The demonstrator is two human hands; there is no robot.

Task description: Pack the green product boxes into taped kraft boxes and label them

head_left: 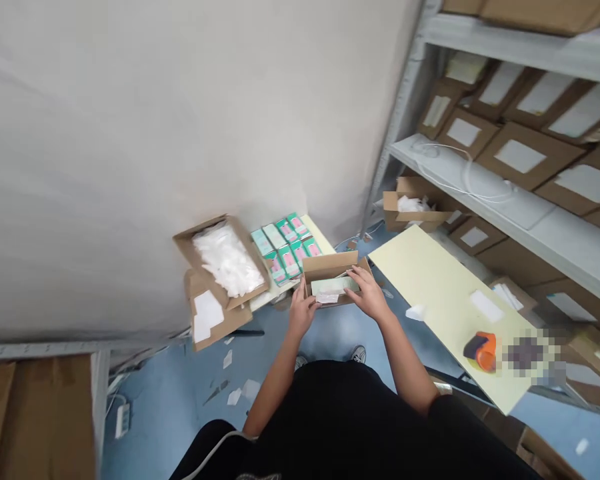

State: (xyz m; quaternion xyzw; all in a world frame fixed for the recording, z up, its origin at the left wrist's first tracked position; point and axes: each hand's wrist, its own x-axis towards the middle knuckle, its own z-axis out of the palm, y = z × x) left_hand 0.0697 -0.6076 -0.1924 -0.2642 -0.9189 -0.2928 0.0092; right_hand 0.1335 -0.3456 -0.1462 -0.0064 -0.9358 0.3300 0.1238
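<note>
My left hand grips the left wall of the open carton, my right hand, grip unclear, meets the pale box inside, and uneven support could tip everything.

Held carton part-hidden; shelving cropped

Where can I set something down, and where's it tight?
Free: right table, from its far end to the white paper and orange item. Crowded: left table, mostly covered by green boxes beside a large carton, and the small carton between left hand and right hand.
</note>
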